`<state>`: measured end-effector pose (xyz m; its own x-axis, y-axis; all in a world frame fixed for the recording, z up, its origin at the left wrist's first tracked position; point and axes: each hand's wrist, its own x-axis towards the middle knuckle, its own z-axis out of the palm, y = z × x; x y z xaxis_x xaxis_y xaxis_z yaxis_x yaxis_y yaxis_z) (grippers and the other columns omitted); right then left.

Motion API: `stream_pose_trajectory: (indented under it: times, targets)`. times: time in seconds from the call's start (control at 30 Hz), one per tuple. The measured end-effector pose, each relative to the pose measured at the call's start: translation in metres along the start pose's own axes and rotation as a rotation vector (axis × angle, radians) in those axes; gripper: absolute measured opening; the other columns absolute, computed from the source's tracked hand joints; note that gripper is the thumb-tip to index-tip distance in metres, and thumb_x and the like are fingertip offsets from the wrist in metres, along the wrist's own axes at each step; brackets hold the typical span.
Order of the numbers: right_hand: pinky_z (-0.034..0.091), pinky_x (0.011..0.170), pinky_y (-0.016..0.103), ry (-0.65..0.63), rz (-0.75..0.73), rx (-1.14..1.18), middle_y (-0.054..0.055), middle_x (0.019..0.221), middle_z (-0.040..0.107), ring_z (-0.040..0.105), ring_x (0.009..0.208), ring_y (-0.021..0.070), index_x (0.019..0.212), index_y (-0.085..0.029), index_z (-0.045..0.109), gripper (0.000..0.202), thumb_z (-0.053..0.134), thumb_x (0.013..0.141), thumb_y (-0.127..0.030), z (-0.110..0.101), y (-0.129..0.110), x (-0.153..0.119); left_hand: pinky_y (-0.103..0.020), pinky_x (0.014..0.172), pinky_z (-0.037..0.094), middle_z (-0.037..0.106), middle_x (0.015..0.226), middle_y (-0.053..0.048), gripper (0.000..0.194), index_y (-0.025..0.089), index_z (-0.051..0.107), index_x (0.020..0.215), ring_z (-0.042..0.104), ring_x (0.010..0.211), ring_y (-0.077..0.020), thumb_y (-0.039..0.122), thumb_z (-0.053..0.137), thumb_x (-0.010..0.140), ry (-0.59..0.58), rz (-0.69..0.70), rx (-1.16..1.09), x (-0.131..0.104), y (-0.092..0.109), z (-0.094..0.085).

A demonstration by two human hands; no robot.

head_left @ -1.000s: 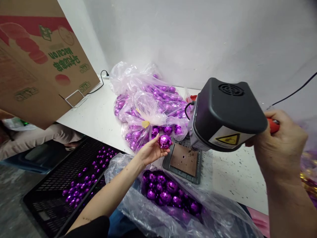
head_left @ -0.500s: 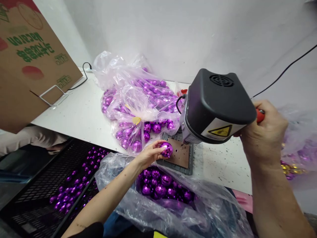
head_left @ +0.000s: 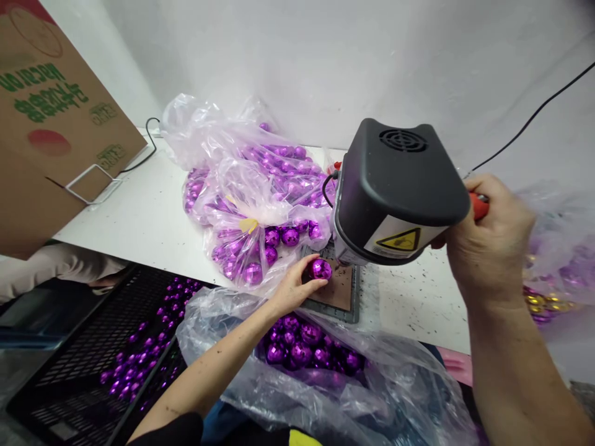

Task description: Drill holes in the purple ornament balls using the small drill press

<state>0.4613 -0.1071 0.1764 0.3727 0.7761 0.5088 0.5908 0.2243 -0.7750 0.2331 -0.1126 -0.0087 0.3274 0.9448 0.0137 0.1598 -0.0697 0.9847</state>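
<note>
Between the thumb and fingers of my left hand [head_left: 297, 286] is a shiny purple faceted ball ornament [head_left: 321, 269]. The ball is over the brown plate [head_left: 338, 288] on the base of a black bench machine [head_left: 404, 179], close beside the machine's head. My right hand [head_left: 493, 241] is wrapped around the machine's red handle [head_left: 479, 205] on the right side. A warning label [head_left: 396, 240] faces me from the black housing. The lower tool of the machine is mostly hidden behind the housing.
Clear plastic bags [head_left: 260, 204] of purple balls lie behind the machine base. An open bag [head_left: 395, 384] with more balls spreads across my lap. A black crate [head_left: 56, 365] holding small purple balls stands lower left. A cardboard box [head_left: 60, 142] stands at the left; dark flecks litter the white table [head_left: 125, 210].
My left hand has brought the ball slightly right and up, nearer the machine's head, and its fingers now sit around the ball's left side. My right hand remains on the handle.
</note>
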Motion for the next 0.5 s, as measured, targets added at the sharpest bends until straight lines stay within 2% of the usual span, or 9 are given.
stream_pose_trajectory:
  times: [0.23, 0.4, 0.5]
  targets:
    - [0.033, 0.041, 0.018, -0.009, -0.032, 0.002, -0.008, 0.049, 0.043, 0.043, 0.040, 0.0050, 0.077, -0.017, 0.054, 0.027, 0.058, 0.084, -0.043, 0.000, -0.001, 0.000, -0.044, 0.111, 0.042, 0.065, 0.132, -0.008, 0.053, 0.025, 0.057, 0.134, 0.058, 0.125, -0.0291, 0.037, 0.074, 0.085, 0.031, 0.160, 0.208, 0.007, -0.017, 0.012]
    - [0.032, 0.039, 0.019, 0.011, -0.037, -0.003, -0.008, 0.048, 0.043, 0.042, 0.039, 0.0050, 0.076, -0.017, 0.054, 0.027, 0.058, 0.084, -0.043, 0.001, 0.000, 0.000, -0.047, 0.111, 0.038, 0.062, 0.133, -0.011, 0.052, 0.024, 0.054, 0.132, 0.056, 0.125, -0.0302, 0.035, 0.075, 0.086, 0.038, 0.287, 0.447, 0.002, -0.015, 0.024]
    - [0.032, 0.039, 0.019, 0.019, -0.046, -0.003, -0.009, 0.048, 0.042, 0.041, 0.038, 0.0046, 0.075, -0.017, 0.054, 0.027, 0.058, 0.084, -0.043, 0.001, 0.001, 0.001, -0.050, 0.115, 0.033, 0.061, 0.131, -0.011, 0.049, 0.023, 0.051, 0.132, 0.053, 0.127, -0.0294, 0.032, 0.072, 0.088, 0.024, 0.283, 0.532, 0.001, -0.011, 0.034]
